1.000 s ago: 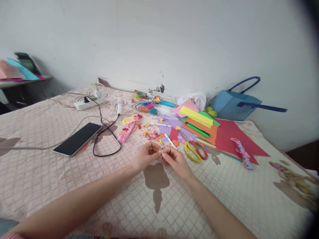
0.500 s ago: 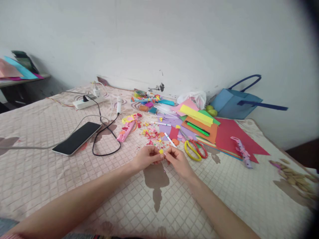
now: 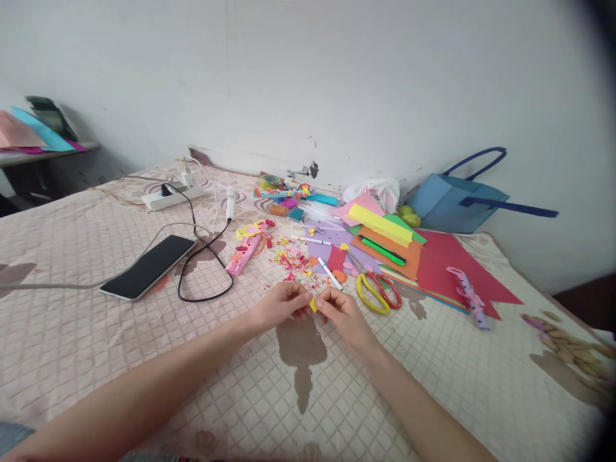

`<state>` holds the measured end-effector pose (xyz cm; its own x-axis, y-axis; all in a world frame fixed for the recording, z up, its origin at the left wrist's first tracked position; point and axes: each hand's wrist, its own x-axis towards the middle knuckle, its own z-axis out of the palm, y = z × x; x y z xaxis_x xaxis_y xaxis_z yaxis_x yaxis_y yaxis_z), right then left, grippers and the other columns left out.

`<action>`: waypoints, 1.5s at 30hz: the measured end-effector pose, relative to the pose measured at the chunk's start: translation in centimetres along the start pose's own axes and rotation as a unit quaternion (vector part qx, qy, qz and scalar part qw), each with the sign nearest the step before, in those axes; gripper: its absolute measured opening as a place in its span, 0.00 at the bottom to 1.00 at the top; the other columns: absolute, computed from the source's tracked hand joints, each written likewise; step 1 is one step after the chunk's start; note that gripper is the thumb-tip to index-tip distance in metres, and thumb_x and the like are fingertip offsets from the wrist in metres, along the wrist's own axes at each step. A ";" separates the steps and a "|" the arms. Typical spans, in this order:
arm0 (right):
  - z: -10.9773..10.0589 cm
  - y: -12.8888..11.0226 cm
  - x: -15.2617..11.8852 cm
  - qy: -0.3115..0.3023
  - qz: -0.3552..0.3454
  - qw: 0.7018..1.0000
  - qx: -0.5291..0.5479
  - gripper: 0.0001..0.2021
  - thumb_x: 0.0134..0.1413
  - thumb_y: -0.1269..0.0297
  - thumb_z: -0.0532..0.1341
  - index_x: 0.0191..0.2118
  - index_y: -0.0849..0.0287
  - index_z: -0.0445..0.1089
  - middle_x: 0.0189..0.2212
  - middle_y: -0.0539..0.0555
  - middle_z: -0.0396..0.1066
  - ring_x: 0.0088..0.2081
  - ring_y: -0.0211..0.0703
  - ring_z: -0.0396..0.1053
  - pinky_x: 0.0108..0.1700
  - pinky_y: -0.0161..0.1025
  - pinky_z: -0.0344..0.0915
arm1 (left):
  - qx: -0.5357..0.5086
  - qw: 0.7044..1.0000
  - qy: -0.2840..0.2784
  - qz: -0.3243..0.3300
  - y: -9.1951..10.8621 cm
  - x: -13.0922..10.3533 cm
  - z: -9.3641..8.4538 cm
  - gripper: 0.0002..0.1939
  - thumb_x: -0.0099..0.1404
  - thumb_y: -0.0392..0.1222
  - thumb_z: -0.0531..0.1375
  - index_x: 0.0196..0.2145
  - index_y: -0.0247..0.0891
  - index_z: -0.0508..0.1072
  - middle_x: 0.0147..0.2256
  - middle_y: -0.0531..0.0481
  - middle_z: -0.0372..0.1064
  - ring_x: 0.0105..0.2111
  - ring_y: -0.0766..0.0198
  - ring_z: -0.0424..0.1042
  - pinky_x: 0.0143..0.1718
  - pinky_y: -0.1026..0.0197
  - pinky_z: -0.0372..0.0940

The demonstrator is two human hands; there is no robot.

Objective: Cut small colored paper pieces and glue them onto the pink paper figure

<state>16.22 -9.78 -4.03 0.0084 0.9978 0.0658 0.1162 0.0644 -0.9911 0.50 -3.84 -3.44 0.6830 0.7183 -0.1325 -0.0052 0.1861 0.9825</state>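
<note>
A small piece of yellow paper [image 3: 314,305] is pinched between my two hands, close above the patterned tablecloth. My left hand [image 3: 285,301] grips its left side with thumb and fingertips. From the other side my right hand [image 3: 342,311] closes its thumb and forefinger on the same piece. Just beyond my fingers lie many red, pink and yellow paper scraps [image 3: 293,258]. A white marker pen [image 3: 330,273] rests near my right hand. Scissors [image 3: 373,292] with yellow and red handles lie to the right of it.
Coloured paper sheets [image 3: 462,263] and a purple paper roll [image 3: 469,295] lie to the right, below a blue bag [image 3: 457,202]. On the left are a phone [image 3: 149,266], a black cable [image 3: 180,276], a power strip [image 3: 173,197] and a pink decorated strip [image 3: 244,253].
The yellow paper piece has turned and tilted downward between my fingertips. My right fingers have shifted slightly over it; the things on the table stay put.
</note>
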 end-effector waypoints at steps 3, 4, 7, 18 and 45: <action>0.2 0.0 -0.1 0.006 0.005 1.000 0.011 0.10 0.51 0.62 0.59 0.23 0.58 0.63 0.19 0.45 0.59 0.21 0.34 0.56 0.24 0.33 0.54 | -0.014 1.000 0.005 -0.005 0.0 0.0 0.0 0.19 0.53 0.55 0.62 0.24 0.34 0.67 0.22 0.52 0.69 0.20 0.71 0.66 0.25 0.67 0.61; 0.3 0.0 -0.1 0.014 0.006 1.000 0.014 0.10 0.51 0.61 0.59 0.23 0.58 0.63 0.19 0.45 0.59 0.21 0.34 0.56 0.24 0.33 0.54 | -0.015 1.000 0.003 -0.008 0.0 0.0 0.0 0.20 0.53 0.56 0.61 0.24 0.34 0.67 0.22 0.52 0.70 0.20 0.71 0.66 0.25 0.67 0.62; 0.4 0.2 -0.1 0.045 0.004 0.999 0.012 0.10 0.51 0.61 0.59 0.23 0.58 0.63 0.19 0.46 0.60 0.22 0.34 0.57 0.25 0.33 0.55 | 0.007 1.000 -0.008 -0.015 -0.1 -0.1 0.2 0.20 0.53 0.56 0.61 0.25 0.34 0.67 0.22 0.51 0.70 0.20 0.71 0.67 0.24 0.67 0.62; 0.9 0.0 -0.4 0.044 0.012 0.999 0.024 0.10 0.51 0.61 0.59 0.23 0.59 0.65 0.19 0.46 0.61 0.22 0.34 0.57 0.25 0.33 0.55 | 0.007 0.999 -0.041 -0.013 0.2 -0.5 0.3 0.16 0.52 0.49 0.64 0.24 0.33 0.65 0.20 0.55 0.65 0.20 0.73 0.64 0.23 0.69 0.59; 0.6 0.1 -0.4 0.032 0.026 0.992 0.120 0.07 0.52 0.61 0.61 0.27 0.58 0.66 0.21 0.47 0.63 0.22 0.34 0.58 0.25 0.33 0.56 | -0.033 0.998 -0.041 -0.027 0.0 -0.3 0.0 0.16 0.58 0.51 0.59 0.28 0.33 0.68 0.25 0.50 0.69 0.24 0.71 0.67 0.27 0.67 0.61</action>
<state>15.67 -10.14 -4.18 0.0731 0.9972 0.0128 -0.1266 0.0220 -0.9917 0.32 -4.09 -3.43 0.7407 0.6498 -0.1706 -0.0139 0.2687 0.9631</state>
